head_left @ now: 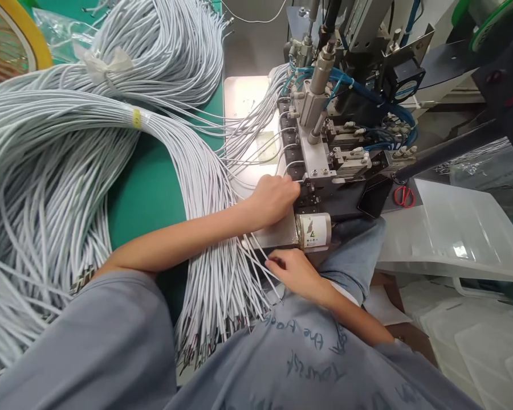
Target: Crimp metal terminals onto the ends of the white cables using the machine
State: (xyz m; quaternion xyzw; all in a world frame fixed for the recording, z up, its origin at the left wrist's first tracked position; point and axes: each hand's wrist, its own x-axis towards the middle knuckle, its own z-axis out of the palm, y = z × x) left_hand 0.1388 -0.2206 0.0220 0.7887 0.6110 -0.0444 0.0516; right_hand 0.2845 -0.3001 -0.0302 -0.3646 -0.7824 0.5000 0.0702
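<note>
Large bundles of thin white cables (68, 148) fan across a green table (149, 193) toward a metal machine (320, 136) with black cable slots. My left hand (276, 196) reaches across my body to the machine's front slot, fingers curled closed against a cable end there. My right hand (294, 273) rests low near my lap, fingers pinched on loose white cable ends (256, 259) that hang off the table's edge. Several cables loop into the machine's slots (288, 134).
A clear plastic tray (453, 228) lies to the right of the machine, with red scissors (404, 195) beside it. A small taped roll (316, 230) sits at the machine's front. Blue air hoses (354, 85) cross the machine. More plastic trays (474, 336) lie below.
</note>
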